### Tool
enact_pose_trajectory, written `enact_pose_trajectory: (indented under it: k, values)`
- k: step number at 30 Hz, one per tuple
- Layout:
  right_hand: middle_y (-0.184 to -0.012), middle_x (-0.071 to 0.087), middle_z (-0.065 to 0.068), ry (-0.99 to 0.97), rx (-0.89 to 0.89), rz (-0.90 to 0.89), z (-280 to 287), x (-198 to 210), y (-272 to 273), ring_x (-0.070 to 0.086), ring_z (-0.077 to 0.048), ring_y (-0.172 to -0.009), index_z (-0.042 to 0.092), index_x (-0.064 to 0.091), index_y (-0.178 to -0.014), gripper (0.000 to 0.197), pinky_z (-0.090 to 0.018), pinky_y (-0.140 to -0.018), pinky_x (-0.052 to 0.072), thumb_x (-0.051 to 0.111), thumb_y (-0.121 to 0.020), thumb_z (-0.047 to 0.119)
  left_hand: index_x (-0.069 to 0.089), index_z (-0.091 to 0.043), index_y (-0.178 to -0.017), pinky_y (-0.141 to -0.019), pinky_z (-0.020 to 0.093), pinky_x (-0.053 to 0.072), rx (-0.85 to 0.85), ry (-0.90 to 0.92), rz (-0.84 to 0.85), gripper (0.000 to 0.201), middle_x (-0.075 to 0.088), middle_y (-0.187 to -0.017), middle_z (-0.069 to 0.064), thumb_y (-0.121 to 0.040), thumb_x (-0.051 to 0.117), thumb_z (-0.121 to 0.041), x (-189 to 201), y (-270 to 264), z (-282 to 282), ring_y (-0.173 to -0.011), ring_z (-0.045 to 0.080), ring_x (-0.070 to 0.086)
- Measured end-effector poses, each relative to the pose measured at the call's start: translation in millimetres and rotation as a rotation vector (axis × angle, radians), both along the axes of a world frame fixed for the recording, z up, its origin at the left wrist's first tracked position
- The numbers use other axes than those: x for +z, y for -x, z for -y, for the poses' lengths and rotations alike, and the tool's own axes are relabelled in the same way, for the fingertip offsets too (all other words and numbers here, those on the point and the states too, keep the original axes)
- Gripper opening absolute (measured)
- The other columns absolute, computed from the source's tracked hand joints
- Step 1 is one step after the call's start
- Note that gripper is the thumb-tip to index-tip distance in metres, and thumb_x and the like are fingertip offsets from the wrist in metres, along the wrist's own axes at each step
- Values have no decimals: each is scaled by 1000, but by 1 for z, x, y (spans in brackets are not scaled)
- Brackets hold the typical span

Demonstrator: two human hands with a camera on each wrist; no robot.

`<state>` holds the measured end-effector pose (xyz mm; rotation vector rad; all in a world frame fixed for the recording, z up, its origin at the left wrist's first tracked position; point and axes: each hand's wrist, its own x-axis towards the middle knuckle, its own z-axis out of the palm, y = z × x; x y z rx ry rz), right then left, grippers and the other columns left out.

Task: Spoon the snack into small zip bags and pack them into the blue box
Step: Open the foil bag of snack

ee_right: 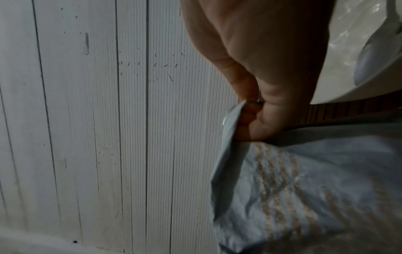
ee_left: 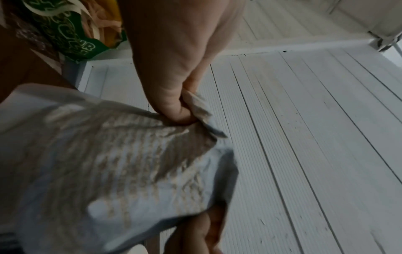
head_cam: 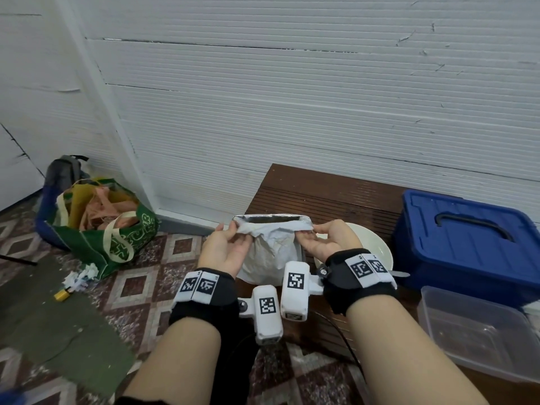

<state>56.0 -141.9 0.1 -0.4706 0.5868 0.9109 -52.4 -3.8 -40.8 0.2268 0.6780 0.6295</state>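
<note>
Over the near end of a dark wooden table, seen from the head camera, the person holds a white foil-lined snack bag upright with its mouth pulled open: the left hand pinches the left corner of the rim and the right hand pinches the right corner, fingers and thumbs closed on the folded edge. Just behind the right hand sits a white bowl, and to its right stands the blue box with its lid shut and a dark handle on top. Nearer, at the right edge, lies a clear plastic container. Off to the left on the patterned tile floor slumps a green tote bag, with a grey backpack behind it and scraps of paper near its foot. From the left wrist camera, the thumb and fingers of the left hand are clamped on a crumpled corner of the snack bag, whose pale, faintly printed side fills the lower left; white ribbed wall panels lie beyond. From the right wrist camera, the right hand grips the bag's rim between thumb and fingertips, the bag's body spreads below, and the white bowl shows at the upper right with a spoon resting in it.
</note>
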Motion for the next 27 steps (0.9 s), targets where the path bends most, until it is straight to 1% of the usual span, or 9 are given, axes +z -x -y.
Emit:
enact_pose_trajectory:
  k: [4, 7, 9, 11, 15, 18, 21, 24, 27]
  values:
    - [-127, 51, -15, 72, 2, -9, -6, -7, 1, 48, -21, -124, -7, 38, -131, 45, -39, -105, 40, 27, -88, -15, 31, -9, -147, -86, 48, 48, 49, 0, -5, 53, 56, -116, 19, -98, 33, 11, -2, -4, 3, -104, 31, 58]
    - [-114, 51, -12, 85, 38, 17, -9, -12, 2, 51, -18, -115, -1, 34, -138, 52, -44, -103, 40, 21, -89, -12, 33, -11, -144, -105, 54, 38, 67, 8, -29, 52, 53, -125, 20, -98, 30, 12, -4, -4, 3, -127, 35, 48]
    - [-97, 51, -13, 119, 43, 63, -9, -15, 1, 56, -22, -86, 6, 36, -136, 50, -46, -94, 46, 19, -91, -10, 46, -7, -129, -104, 53, 39, 51, -2, -23, 41, 56, -108, 20, -97, 29, 13, -3, -3, 3, -125, 34, 49]
    - [-80, 44, -11, 173, 90, 159, -8, -17, 2, 47, -22, -65, 11, 36, -134, 49, -33, -89, 51, 19, -93, -9, 50, -3, -99, -106, 52, 37, 20, -6, -10, 28, 56, -107, 22, -97, 27, 13, 3, 1, 4, -127, 35, 48]
    - [-118, 49, -22, 242, 150, 329, -3, -27, 2, 58, -34, -102, 13, 33, -132, 53, -46, -91, 51, 23, -87, -13, 45, -2, -132, -83, 48, 49, -92, -52, -22, 43, 55, -121, 26, -94, 30, 12, 0, 7, -2, -118, 39, 53]
    - [-98, 56, -20, 261, 246, 406, 1, -23, 2, 63, -30, -71, -2, 41, -127, 33, -40, -54, 56, 42, -95, 2, 54, 7, -113, -73, 43, 50, -239, -156, -103, 26, 63, -105, 25, -97, 33, 2, 4, 11, -1, -98, 35, 60]
    - [-92, 61, -17, 353, 326, 541, 4, -15, 2, 65, -27, -70, 2, 46, -121, 31, -33, -47, 54, 57, -93, 10, 55, 3, -90, -70, 39, 51, -370, -313, -204, 25, 69, -76, 19, -102, 36, -8, 12, 11, 0, -83, 29, 62]
    - [-95, 59, -11, 498, 329, 704, 4, -14, -1, 60, -19, -71, 9, 49, -116, 32, -25, -46, 50, 64, -88, 5, 55, 5, -97, -62, 36, 58, -451, -396, -279, 22, 66, -87, 20, -101, 40, -10, 14, 8, -3, -80, 27, 65]
    - [-95, 59, -11, 520, 315, 719, 5, -17, -5, 58, -17, -67, 10, 49, -112, 29, -23, -43, 48, 63, -88, 2, 57, 6, -97, -73, 40, 58, -474, -386, -286, 19, 65, -94, 22, -99, 43, -7, 11, 8, -6, -84, 30, 66]
